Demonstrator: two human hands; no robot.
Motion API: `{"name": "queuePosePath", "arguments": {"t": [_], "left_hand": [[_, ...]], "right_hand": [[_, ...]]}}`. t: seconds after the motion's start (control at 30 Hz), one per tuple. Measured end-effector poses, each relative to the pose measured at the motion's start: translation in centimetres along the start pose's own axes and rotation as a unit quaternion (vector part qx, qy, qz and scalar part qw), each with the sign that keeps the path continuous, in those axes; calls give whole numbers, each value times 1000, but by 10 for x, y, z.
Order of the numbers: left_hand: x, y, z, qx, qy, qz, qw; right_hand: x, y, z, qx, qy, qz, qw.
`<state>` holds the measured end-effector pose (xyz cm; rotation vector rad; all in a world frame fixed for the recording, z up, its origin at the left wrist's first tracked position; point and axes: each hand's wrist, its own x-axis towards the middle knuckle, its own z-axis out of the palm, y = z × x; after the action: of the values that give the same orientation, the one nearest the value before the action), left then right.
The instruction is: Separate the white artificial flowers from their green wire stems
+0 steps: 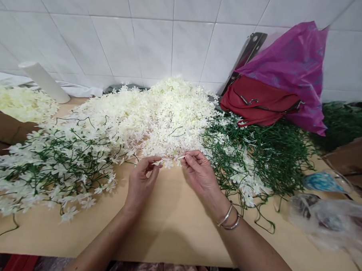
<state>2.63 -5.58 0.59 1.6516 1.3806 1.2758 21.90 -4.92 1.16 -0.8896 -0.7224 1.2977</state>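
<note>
Tiled wall (pixel 151 46) ahead; my left hand (pixel 141 177) and right hand (pixel 199 173) each pinch 1 white floret (pixel 157 163) (fingertips together); gripping lightly should avoid creases.

Beyond the fingers (pixel 195 157), the flowers (pixel 179 107) look like thin matt cloth, the tiles (pixel 152 42) behind them smooth and glossy. Right of the fingers, the stems (pixel 282 160) are probably plastic, though blurred, with a crinkled plastic bag (pixel 295 64) farther back. Nearer than the fingers, the wood-look table (pixel 171 223) is smooth, the bangles (pixel 236 222) shiny metal.
</note>
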Motion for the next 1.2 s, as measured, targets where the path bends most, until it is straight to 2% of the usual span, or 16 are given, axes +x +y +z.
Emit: {"name": "queuePosePath", "arguments": {"t": [0.2,0.33,0.53,0.67,0.8,0.93,1.03,1.2], "left_hand": [[-16,-3,8,-2,-54,37,998],[-18,-7,9,-34,-78,20,996],[-18,-14,9,-93,-103,-28,990],[-17,-13,8,-78,-115,-25,990],[-17,-12,8,-81,-101,-36,991],[-17,-11,8,-102,-95,-69,988],[-18,-14,8,-127,-99,-97,982],[-17,-17,10,-181,-103,-119,971]], "right_hand": [[-12,-28,13,3,-38,-34,999],[-14,-43,18,-10,-56,-72,996],[-15,-55,27,-8,-29,-78,996],[-21,-59,34,27,5,-39,999],[-28,-59,42,69,31,5,997],[-32,-55,49,93,38,14,995],[-31,-48,50,72,48,-3,996],[-30,-22,45,-8,77,-80,994]]}}
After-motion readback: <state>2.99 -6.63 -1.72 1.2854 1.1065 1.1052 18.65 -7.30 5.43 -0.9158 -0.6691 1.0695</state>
